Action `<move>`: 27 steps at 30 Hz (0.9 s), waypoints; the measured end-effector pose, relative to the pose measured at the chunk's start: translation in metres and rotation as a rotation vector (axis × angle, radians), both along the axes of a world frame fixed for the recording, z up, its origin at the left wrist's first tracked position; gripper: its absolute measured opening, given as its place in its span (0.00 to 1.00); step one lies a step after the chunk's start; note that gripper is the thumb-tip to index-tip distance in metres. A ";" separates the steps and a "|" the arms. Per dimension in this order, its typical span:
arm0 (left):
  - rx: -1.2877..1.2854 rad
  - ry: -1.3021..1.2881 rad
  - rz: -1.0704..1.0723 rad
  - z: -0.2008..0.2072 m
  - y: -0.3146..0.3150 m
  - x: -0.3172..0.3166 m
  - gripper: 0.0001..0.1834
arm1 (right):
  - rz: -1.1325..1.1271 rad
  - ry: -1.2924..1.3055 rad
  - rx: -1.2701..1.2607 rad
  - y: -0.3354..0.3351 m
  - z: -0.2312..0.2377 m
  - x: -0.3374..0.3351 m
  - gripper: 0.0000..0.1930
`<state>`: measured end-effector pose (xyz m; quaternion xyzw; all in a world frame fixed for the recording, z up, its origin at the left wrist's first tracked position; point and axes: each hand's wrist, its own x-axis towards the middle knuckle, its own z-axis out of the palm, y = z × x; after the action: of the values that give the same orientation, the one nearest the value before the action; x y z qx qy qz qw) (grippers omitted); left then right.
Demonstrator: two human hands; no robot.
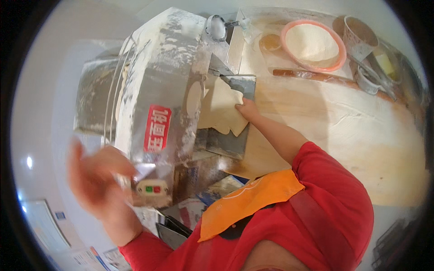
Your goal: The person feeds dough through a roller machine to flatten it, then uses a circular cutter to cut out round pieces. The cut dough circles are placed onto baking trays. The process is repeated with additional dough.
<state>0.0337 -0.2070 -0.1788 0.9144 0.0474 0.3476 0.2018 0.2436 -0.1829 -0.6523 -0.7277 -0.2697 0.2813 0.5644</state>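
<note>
A pale sheet of dough (221, 106) lies over the metal tray of a floury dough-rolling machine (176, 77). Its far side reaches in toward the rollers, and its lower edge is uneven. At the sheet's right edge, my right hand (247, 109) is closed on the dough, with the thumb on top. My left hand (101, 174) is up in the air at the machine's near left corner, blurred by motion. Its fingers look spread, and I see nothing in them. Close by it is a switch box (153, 189) with a green and a red button.
A floury wooden worktop (307, 131) stretches to the right. Along its back stand a pink-rimmed bowl of flour (312, 45), a wooden rolling pin (312, 77), a small grey cup (367, 81) and a tall container (359, 38). A metal tray (92, 92) sticks out on the machine's left.
</note>
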 end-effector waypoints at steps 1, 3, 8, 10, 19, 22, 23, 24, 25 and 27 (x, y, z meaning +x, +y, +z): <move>-0.027 0.100 -0.287 0.004 -0.025 -0.002 0.34 | 0.056 0.014 -0.011 -0.007 -0.006 -0.012 0.19; -0.137 0.235 -0.632 0.013 -0.079 0.007 0.34 | 0.122 0.081 0.016 -0.030 -0.023 -0.022 0.18; -0.045 0.034 -0.716 0.015 -0.182 0.039 0.32 | 0.150 0.084 -0.099 -0.131 0.001 0.000 0.16; -0.020 -0.186 -0.651 -0.006 -0.206 0.047 0.32 | 0.087 0.120 -0.018 -0.163 -0.025 0.026 0.16; -0.584 0.140 0.146 -0.176 -0.218 0.067 0.26 | -0.016 0.473 -0.080 -0.305 0.039 0.033 0.19; -0.209 0.659 0.262 -0.340 -0.215 0.078 0.43 | -0.117 0.705 0.089 -0.350 0.057 0.026 0.20; -0.077 0.691 0.237 -0.361 -0.228 0.082 0.44 | -0.129 0.674 0.067 -0.367 0.056 0.031 0.20; 0.058 0.713 0.220 -0.379 -0.240 0.083 0.44 | -0.136 0.645 0.045 -0.384 0.057 0.036 0.21; 0.159 0.729 0.171 -0.376 -0.253 0.087 0.43 | -0.201 0.665 0.049 -0.402 0.055 0.041 0.20; 0.166 0.702 0.028 -0.381 -0.260 0.094 0.38 | -0.289 0.725 0.111 -0.430 0.062 0.045 0.20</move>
<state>0.1281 -0.4666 -0.5594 0.9907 0.0980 0.0177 0.0933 0.2886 -0.6132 -0.5901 -0.5802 0.0375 0.4228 0.6952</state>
